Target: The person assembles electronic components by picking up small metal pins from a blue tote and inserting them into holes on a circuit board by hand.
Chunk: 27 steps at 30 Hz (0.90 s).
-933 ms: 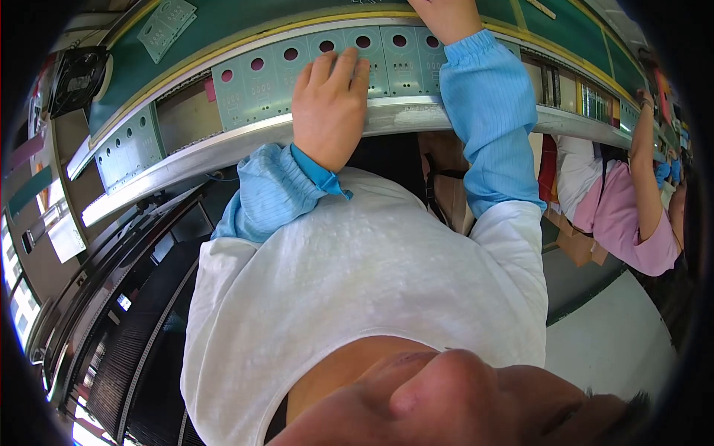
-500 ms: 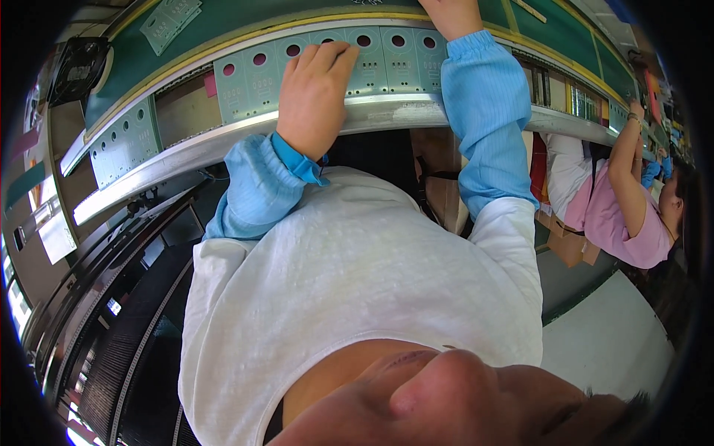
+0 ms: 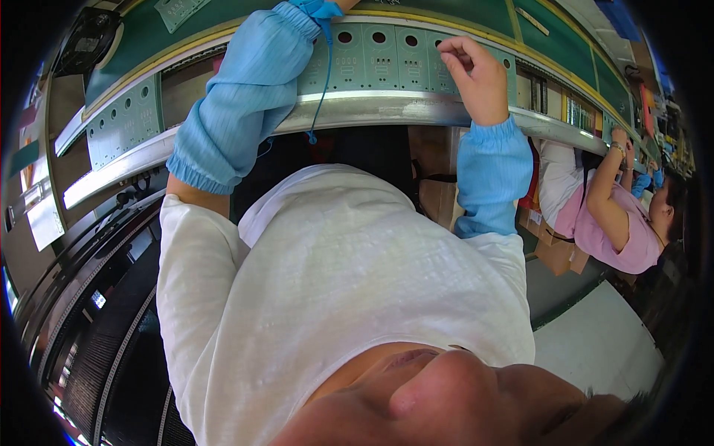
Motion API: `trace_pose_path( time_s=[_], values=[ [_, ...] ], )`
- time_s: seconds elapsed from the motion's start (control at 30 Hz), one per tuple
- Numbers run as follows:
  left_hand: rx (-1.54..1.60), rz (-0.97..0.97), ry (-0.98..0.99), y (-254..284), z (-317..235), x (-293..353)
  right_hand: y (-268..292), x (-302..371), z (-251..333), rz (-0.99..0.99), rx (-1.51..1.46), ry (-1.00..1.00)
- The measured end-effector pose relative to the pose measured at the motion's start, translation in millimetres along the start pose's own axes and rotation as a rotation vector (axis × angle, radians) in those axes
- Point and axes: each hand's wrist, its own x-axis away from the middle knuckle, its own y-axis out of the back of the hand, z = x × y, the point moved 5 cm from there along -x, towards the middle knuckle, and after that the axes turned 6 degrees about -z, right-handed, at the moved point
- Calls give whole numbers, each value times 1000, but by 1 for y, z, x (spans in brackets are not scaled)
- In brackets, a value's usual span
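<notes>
A long green circuit board panel (image 3: 351, 74), with a row of round holes along its far side, lies on the metal rail track ahead of me. My right hand (image 3: 482, 83) is over its right part. Thumb and forefinger are brought together in a pinch; whatever is between them, if anything, is too small to make out. At the top edge, only a bit of wrist of my left hand (image 3: 345, 4) shows past the blue sleeve, and its fingers are out of the picture. That sleeve (image 3: 256, 82) crosses above the track and hides the panel's left end.
Another green board (image 3: 125, 134) lies farther left on the track. A silver rail (image 3: 387, 111) runs along the near side. Beyond is a green work surface (image 3: 439, 11) with a loose board (image 3: 178, 11) and a black fan-like object (image 3: 85, 46). A co-worker in pink (image 3: 606, 215) works at right.
My left arm has reached forward from the panel past the top edge. The right hand has drawn back toward me, over the panel. The panel sits slightly farther right.
</notes>
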Motion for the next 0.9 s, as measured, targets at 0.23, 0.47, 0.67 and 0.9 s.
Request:
trace_pose_path(
  time_s=[0.23, 0.47, 0.67, 0.9],
  values=[
    [50, -32, -34, -12, 7, 3, 1, 28, 5, -134, 65, -22],
    [116, -102, -57, -5, 16, 6, -15, 31, 12, -283, 126, 98],
    [174, -83, 31, -2, 18, 3, -16, 33, 11, -296, 183, 113],
    [168, -128, -57, -4, 13, 4, -16, 34, 9, -318, 193, 85]
  ],
)
